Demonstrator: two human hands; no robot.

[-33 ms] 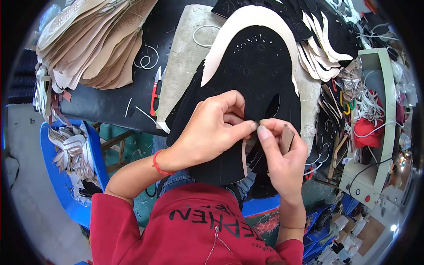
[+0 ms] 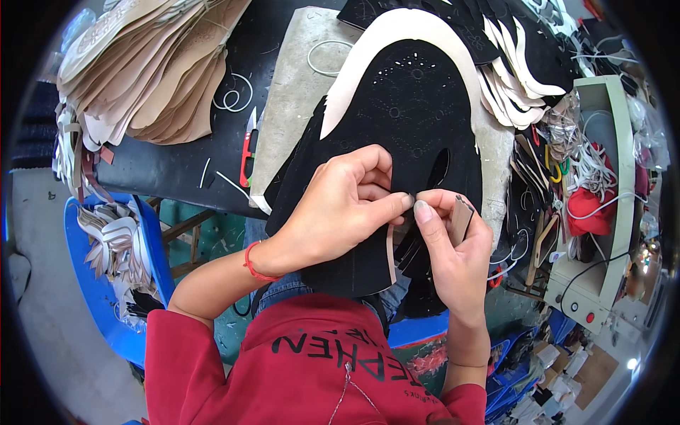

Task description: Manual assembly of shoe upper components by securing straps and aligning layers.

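My left hand is closed in a pinch, thumb and forefinger meeting the fingertips of my right hand. Whatever small dark bit sits between the fingertips is too small to make out. A short brown strip is tucked between the curled fingers of my right hand. Under both hands lies a black cut panel with small punched holes and a faint pattern. Around its far end curves a cream U-shaped piece. Closer to me, a narrow pinkish strip lies along the black material.
Red-handled thread snips lie on the black table, left of the pale board. Fanned beige cut pieces are stacked far left. A blue chair holds more pieces. At right stands a pale green machine with a red cloth bundle.
The brown strip in my right hand has tipped slightly and shows more of its face. Both hands stay pinched together in the same place.
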